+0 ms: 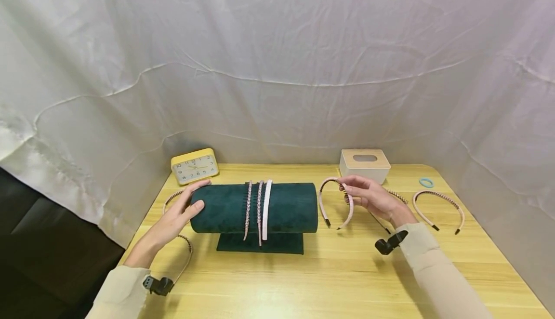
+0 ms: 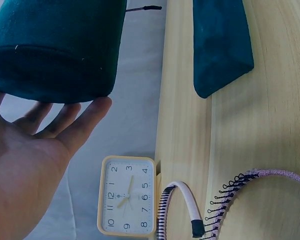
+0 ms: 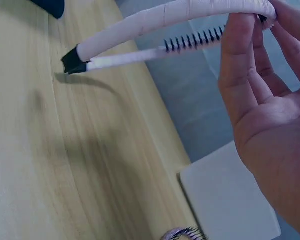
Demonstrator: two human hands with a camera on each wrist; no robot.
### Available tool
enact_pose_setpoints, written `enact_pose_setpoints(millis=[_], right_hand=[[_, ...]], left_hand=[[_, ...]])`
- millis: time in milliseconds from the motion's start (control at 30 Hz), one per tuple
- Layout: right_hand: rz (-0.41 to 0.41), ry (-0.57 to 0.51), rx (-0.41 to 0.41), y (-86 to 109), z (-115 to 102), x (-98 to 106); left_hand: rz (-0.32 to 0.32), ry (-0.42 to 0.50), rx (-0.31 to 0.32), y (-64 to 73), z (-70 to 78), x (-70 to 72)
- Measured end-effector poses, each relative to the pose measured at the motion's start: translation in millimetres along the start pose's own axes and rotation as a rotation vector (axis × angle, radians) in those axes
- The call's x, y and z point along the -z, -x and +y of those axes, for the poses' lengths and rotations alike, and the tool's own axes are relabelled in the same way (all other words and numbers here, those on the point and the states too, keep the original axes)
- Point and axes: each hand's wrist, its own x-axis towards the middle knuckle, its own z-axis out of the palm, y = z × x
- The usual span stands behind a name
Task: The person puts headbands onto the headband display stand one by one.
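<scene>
A dark green velvet cylinder stand carries three headbands around its middle: two braided pinkish ones and a smooth white one. At the stand's left end rests my left hand, fingers fairly straight and touching the round end. To the right of the stand, my right hand pinches a pale pink headband near the top of its arch. In the right wrist view this headband hangs above the table, its dark tips pointing left and small comb teeth along its inside.
A yellow alarm clock stands at the back left, a white tissue box with wooden lid at the back right. More headbands lie right and left on the wooden table. A blue ring lies far right.
</scene>
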Motion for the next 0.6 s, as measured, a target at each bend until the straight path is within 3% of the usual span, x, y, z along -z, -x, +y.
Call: enact_pose_setpoints(millis=[333, 600], right_hand=[[0.069, 0.118, 0.086, 14.6, -29, -32], [0.061, 0.156, 0.162, 23.6, -51, -61]], left_hand=[[0.000, 0.002, -0.001, -0.2, -0.7, 0.3], [-0.004, 0.011, -0.009, -0.8, -1.6, 0.5]])
